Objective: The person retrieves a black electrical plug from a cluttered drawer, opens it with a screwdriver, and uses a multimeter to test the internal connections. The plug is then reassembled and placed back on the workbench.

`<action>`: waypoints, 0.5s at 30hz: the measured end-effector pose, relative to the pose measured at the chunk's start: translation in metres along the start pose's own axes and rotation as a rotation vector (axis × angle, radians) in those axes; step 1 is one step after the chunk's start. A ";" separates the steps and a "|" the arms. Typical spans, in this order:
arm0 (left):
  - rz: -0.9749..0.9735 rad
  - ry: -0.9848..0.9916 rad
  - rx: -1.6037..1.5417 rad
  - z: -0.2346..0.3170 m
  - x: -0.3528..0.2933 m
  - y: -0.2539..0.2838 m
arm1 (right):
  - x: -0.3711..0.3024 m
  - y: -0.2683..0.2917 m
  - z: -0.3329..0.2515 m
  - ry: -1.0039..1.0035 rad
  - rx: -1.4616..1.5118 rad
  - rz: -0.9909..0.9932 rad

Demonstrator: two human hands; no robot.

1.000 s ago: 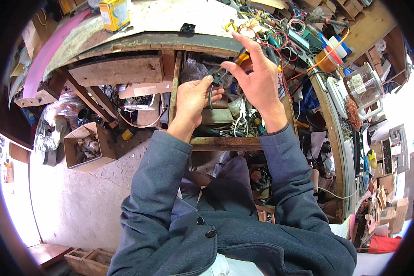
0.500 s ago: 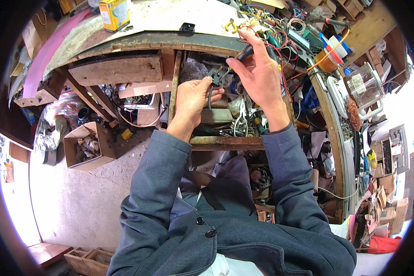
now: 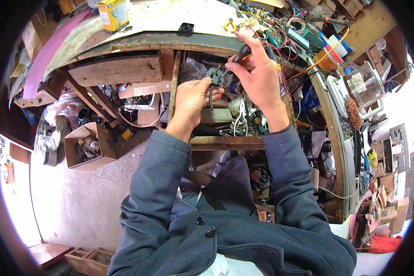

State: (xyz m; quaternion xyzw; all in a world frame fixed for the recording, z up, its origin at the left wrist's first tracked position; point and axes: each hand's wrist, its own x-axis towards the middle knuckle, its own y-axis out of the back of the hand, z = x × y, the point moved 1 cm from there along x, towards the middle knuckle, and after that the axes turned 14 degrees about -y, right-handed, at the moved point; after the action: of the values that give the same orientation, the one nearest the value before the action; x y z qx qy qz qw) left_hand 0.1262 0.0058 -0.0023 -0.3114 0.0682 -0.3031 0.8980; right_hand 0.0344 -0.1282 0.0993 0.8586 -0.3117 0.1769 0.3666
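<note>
My left hand pinches a small dark electrical plug body above the open drawer. A short piece of dark cable hangs down from it beside my fingers. In my right hand is a screwdriver with a black and yellow handle, held between thumb and fingers. Its shaft slants down and left toward the plug; whether the tip touches it is too small to tell. Farther off, a small black plastic piece lies on the bench top.
Cables and tools fill the drawer beneath my hands. Tangled wires cover the far right of the bench. A yellow box stands at the back left. On the floor to the left sits an open cardboard box. A clear plastic container stands at right.
The screwdriver has tilted, its handle now lying lower and more to the left in my right hand. The plug has turned slightly in my left fingers.
</note>
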 end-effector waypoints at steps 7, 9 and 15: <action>-0.011 0.000 -0.039 0.002 -0.001 -0.001 | 0.002 -0.008 0.005 -0.035 0.267 0.006; -0.014 0.000 -0.052 0.004 -0.001 -0.002 | 0.002 -0.006 0.005 -0.025 0.206 0.017; -0.016 -0.009 -0.050 0.003 -0.003 -0.003 | -0.001 0.000 -0.008 0.089 -0.084 0.047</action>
State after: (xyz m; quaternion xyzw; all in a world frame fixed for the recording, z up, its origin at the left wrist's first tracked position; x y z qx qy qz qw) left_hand 0.1233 0.0074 0.0019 -0.3359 0.0692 -0.3069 0.8878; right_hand 0.0328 -0.1217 0.1042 0.8261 -0.3225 0.2102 0.4116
